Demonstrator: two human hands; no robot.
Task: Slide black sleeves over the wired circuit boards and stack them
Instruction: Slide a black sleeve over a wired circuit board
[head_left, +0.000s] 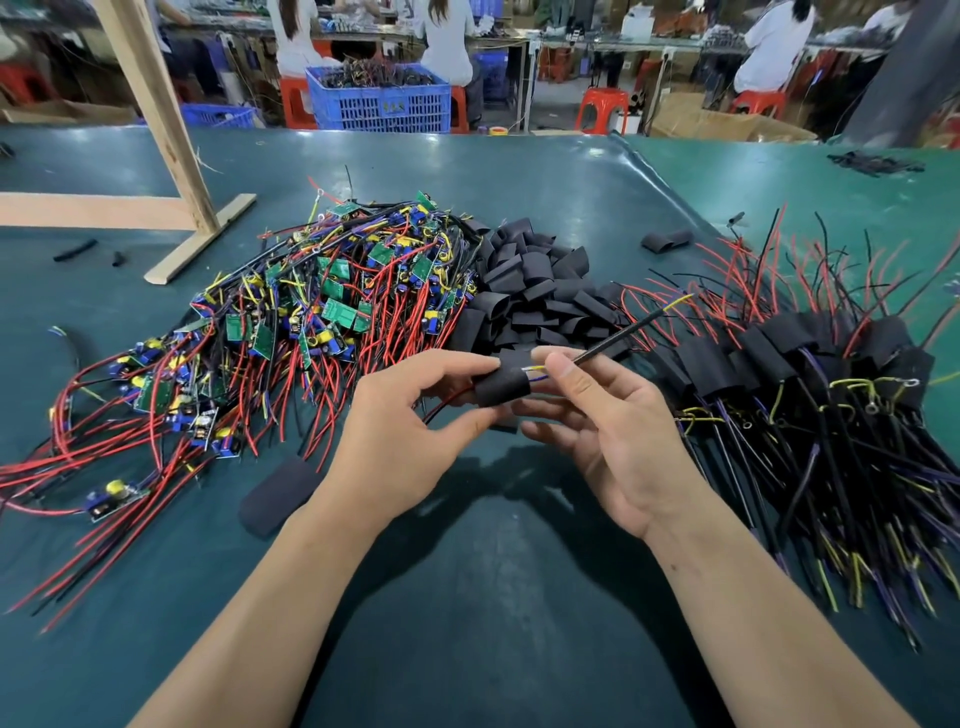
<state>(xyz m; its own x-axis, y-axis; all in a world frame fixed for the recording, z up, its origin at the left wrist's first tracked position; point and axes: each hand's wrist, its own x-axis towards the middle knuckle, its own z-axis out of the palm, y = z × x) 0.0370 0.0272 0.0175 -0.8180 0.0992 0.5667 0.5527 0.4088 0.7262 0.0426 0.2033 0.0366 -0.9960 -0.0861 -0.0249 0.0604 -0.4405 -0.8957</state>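
A black sleeve (502, 385) sits over a wired board above the green table (467, 597). My left hand (402, 434) pinches the sleeve between thumb and fingers; red wires trail out of its left end. My right hand (605, 421) pinches the black cable (618, 340) that comes out of the sleeve's right end, with blue and yellow leads showing at the opening. Bare green circuit boards (291, 322) with red wires lie heaped at the left. Loose black sleeves (530, 291) are piled behind my hands. Sleeved boards (810, 358) lie stacked at the right.
One flat black sleeve (278, 496) lies on the table by my left forearm. A wooden frame (171, 171) stands at the back left. A blue crate (379, 98), red stools and seated people are beyond the table's far edge.
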